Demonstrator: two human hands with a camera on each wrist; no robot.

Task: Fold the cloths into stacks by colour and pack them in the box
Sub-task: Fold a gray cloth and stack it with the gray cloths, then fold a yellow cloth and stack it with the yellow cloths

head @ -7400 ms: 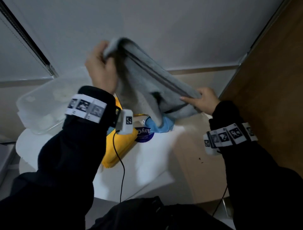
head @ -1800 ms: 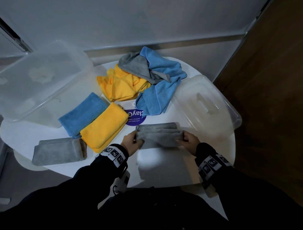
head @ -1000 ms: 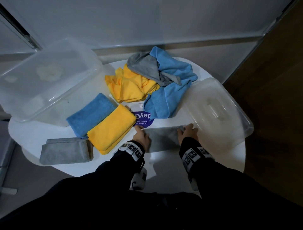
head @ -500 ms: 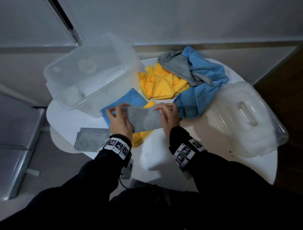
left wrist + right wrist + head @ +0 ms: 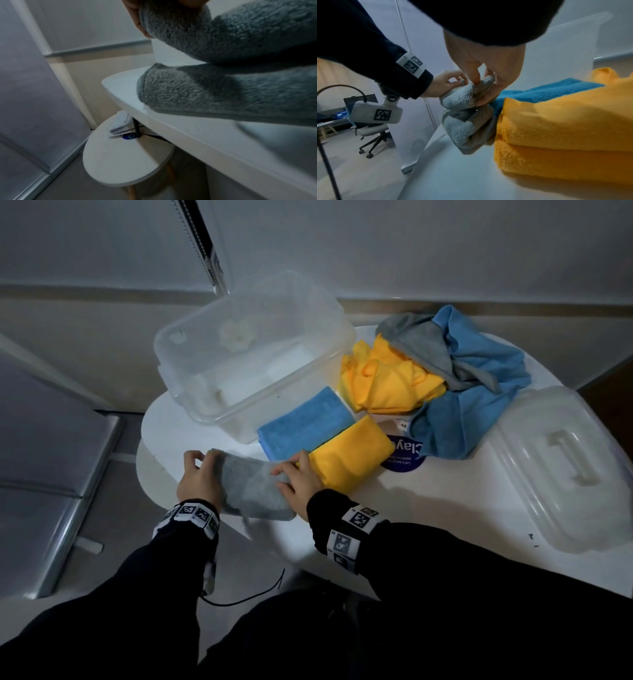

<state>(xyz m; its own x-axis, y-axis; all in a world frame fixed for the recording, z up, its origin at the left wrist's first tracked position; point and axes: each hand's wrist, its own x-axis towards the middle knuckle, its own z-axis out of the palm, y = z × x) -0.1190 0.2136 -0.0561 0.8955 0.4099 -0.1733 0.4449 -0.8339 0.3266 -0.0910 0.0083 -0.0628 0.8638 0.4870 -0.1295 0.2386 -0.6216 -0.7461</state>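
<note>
- A round dark-blue sticker (image 5: pixel 406 459) on the white table (image 5: pixel 428 515) carries white lettering that reads upside down from where I stand; "Clay" can be made out before the loose blue cloth (image 5: pixel 455 426) covers the rest. The smaller lines beneath it are too tiny to read.
- A small white tag (image 5: pixel 402 425) just behind the sticker has dark marks, unreadable.
- The white wristbands (image 5: pixel 356 520) on both black sleeves show black-and-white square code markers, not words; one more sits on the grey camera housing (image 5: pixel 376 114).
- Printed papers (image 5: pixel 122 125) lie on the low round side table (image 5: pixel 123 159), their print too blurred to read.
</note>
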